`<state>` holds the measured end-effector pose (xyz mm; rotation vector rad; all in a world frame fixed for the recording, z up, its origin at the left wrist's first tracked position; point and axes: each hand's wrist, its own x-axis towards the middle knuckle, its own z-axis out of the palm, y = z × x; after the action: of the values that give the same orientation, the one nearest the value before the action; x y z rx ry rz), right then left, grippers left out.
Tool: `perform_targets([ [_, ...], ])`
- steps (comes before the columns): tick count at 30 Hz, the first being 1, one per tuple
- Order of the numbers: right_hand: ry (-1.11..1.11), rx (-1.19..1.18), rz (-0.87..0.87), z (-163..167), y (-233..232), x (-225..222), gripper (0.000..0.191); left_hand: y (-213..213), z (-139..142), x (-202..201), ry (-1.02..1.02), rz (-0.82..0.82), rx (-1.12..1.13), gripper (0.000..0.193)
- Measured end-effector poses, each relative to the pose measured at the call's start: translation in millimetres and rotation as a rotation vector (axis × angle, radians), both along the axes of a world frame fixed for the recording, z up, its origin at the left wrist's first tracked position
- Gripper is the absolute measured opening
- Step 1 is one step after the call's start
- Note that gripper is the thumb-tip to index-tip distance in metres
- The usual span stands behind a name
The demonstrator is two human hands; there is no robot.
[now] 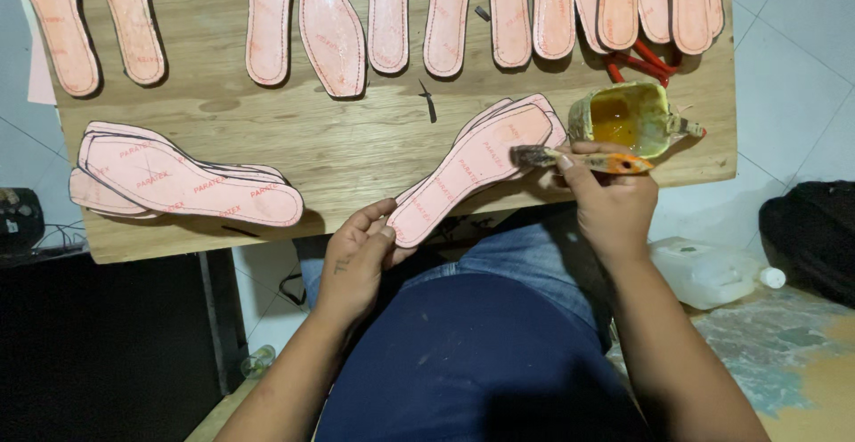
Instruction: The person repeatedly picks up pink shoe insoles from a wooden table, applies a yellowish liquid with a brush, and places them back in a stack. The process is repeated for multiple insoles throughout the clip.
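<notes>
Insole in hand: a pink insole [472,170] is laid slanting over the front edge of the wooden board [356,152], heel end hanging past the edge, toe end resting on a few more insoles of the same kind.
Left hand: the left hand [356,259] is closed lightly on the overhanging heel end — thumb on top, fingers curled beneath.
Right hand: the right hand [610,197] is wrapped around the orange handle of a small brush [579,159]; the bristles are pressed on the toe end of the insole.
Glue pot: a stained, cut-down container [628,117] of amber liquid is set near the right front corner of the board, just beside the brush.
Stack: a pile of pink insoles [178,179] is placed near the left front edge, well apart from both hands.
Back row: a row of single insoles [392,14] is spread along the back edge — some are overlapped at the right end.
Red handles: red handles [646,61] are partly hidden under that overlapped group.
Floor: a pale plastic jug [708,273] is lying on its side to the right of the person's lap.
</notes>
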<state>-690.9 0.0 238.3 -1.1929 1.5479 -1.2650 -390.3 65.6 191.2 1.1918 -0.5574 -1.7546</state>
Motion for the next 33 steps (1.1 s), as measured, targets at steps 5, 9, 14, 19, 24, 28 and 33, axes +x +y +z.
perform_targets([
  [5,0.276,-0.22,0.053,1,3,-5,0.018,0,1,-1,-0.012,0.01,0.053,0.046],
  [9,0.442,-0.208,0.188,9,18,1,0.018,-1,9,0,-0.012,0.01,0.083,0.046],
  [14,0.162,-0.085,0.159,20,16,3,0.016,-4,13,-3,0.008,0.005,0.084,0.046],
  [19,0.318,-0.114,0.181,19,5,9,0.017,-8,11,-8,0.034,0.015,0.081,0.045],
  [24,0.289,-0.094,0.335,16,24,11,0.02,-9,11,-12,0.058,0.03,0.085,0.045],
  [28,0.119,-0.163,0.066,20,17,-8,0.019,-7,14,-17,0.102,0.01,0.108,0.047],
  [33,0.471,-0.209,-0.06,31,-7,-52,0.017,-4,22,-14,0.164,0.01,0.091,0.05],
])
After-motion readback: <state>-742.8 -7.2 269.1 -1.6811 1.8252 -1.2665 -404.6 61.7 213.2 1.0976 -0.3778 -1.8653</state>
